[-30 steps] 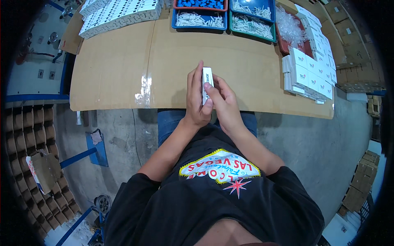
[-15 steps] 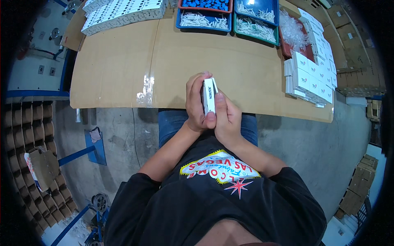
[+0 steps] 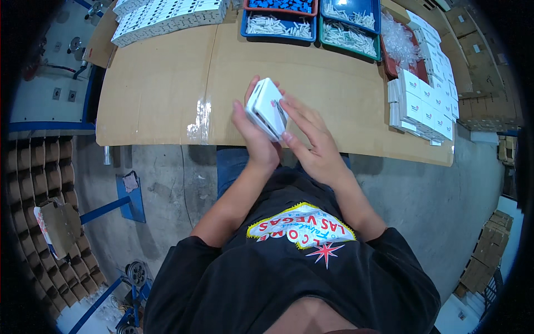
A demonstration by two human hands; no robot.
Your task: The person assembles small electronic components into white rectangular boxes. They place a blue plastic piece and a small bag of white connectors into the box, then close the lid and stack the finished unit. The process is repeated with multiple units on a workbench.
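Note:
A small white box [image 3: 267, 107] with printing on its broad face is tilted between my hands, above the near edge of the table. My left hand [image 3: 259, 142] grips it from the left and below, the thumb along its left side. On its right side, my right hand [image 3: 317, 146] has its fingers against the printed face and its thumb by the lower corner. The box's underside and part of the left fingers are hidden.
Cardboard covers the table [image 3: 156, 89]. At the back are a blue tray [image 3: 278, 39] and a green tray [image 3: 347, 52] of small white pieces. White boxes [image 3: 425, 106] are stacked at right, beside clear plastic wrappings [image 3: 399, 44]. More white boxes [image 3: 167, 22] stand back left.
Both hands have moved slightly up and the box has turned from its narrow side to show its broad face. The right hand has loosened, its fingers now stretched along the box.

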